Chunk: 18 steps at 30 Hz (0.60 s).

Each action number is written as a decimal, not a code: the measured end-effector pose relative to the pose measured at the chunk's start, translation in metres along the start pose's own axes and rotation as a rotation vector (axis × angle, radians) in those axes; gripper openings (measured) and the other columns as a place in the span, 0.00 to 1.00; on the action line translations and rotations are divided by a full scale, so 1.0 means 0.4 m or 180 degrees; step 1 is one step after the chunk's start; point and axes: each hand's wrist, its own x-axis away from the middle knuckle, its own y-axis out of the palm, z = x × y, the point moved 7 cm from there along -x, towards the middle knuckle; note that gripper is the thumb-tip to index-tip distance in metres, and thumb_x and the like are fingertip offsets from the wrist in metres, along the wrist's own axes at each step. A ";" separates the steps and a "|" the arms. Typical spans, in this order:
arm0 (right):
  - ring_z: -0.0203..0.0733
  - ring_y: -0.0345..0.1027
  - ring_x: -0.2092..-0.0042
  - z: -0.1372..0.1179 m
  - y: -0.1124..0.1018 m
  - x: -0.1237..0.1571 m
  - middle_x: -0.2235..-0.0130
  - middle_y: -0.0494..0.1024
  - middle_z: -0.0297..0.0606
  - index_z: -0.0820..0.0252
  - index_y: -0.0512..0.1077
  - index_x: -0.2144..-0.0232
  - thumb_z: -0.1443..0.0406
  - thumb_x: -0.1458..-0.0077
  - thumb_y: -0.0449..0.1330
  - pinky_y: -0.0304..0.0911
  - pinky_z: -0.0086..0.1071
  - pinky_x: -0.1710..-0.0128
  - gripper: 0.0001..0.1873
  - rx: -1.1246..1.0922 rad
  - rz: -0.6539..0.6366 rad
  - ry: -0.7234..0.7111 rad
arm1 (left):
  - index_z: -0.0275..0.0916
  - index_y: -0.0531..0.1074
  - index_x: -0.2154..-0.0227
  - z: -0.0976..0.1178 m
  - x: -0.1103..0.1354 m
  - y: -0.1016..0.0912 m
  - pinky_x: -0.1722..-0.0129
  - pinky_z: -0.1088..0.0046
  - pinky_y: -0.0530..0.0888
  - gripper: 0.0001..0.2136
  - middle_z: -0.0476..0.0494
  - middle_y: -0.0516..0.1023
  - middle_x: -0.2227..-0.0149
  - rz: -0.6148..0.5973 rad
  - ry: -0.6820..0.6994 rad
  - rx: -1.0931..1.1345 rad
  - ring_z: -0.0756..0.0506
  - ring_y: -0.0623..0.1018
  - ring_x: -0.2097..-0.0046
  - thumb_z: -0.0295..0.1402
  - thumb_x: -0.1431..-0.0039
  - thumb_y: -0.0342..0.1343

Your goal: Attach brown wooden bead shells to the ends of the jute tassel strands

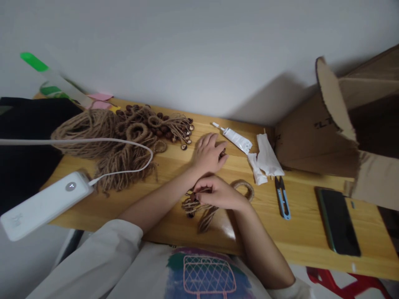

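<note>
My right hand (pixel 220 193) is closed in a pinch on a jute twine piece (pixel 202 211) with a coiled ring (pixel 246 189) and dark wooden beads, lying on the wooden table (pixel 305 232). My left hand (pixel 209 153) rests on the table just behind it, fingers curled over something small and dark that I cannot make out. A pile of jute twine pieces with rings and beads (pixel 131 141) lies to the left.
A white glue tube (pixel 237 139), crumpled white paper (pixel 264 162), blue thread snips (pixel 282 197) and a dark phone (pixel 338 222) lie to the right. A cardboard box (pixel 330 128) stands at back right. A white power bank (pixel 43 205) with cable hangs front left.
</note>
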 end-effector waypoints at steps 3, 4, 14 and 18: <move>0.29 0.61 0.74 -0.001 -0.001 0.000 0.76 0.72 0.31 0.65 0.73 0.74 0.69 0.54 0.57 0.54 0.22 0.73 0.05 0.0025 0.0019 -0.0001 | 0.41 0.73 0.51 0.002 -0.001 -0.002 0.40 0.52 0.60 0.16 0.36 0.65 0.41 0.0084 0.0072 0.0085 0.36 0.63 0.39 0.37 0.40 0.52; 0.29 0.61 0.74 -0.002 -0.001 0.000 0.76 0.73 0.31 0.65 0.73 0.74 0.69 0.54 0.57 0.54 0.22 0.73 0.05 0.0020 0.0029 -0.0019 | 0.40 0.74 0.52 0.002 -0.002 -0.001 0.41 0.53 0.61 0.15 0.36 0.67 0.42 0.0091 0.0094 0.0112 0.37 0.63 0.40 0.35 0.40 0.51; 0.29 0.62 0.73 0.000 0.002 0.000 0.75 0.74 0.31 0.65 0.73 0.74 0.70 0.54 0.56 0.55 0.22 0.73 0.06 -0.0050 0.0022 -0.0041 | 0.35 0.76 0.60 -0.006 -0.014 -0.002 0.46 0.62 0.67 0.12 0.39 0.74 0.52 0.0214 0.0181 0.0496 0.42 0.69 0.49 0.28 0.38 0.48; 0.29 0.62 0.74 -0.001 0.001 0.000 0.76 0.73 0.31 0.65 0.72 0.74 0.70 0.54 0.56 0.55 0.22 0.73 0.05 -0.0027 0.0042 -0.0021 | 0.35 0.76 0.60 -0.002 -0.014 -0.002 0.49 0.62 0.68 0.11 0.40 0.75 0.54 0.0167 0.0221 0.0521 0.42 0.68 0.51 0.26 0.40 0.49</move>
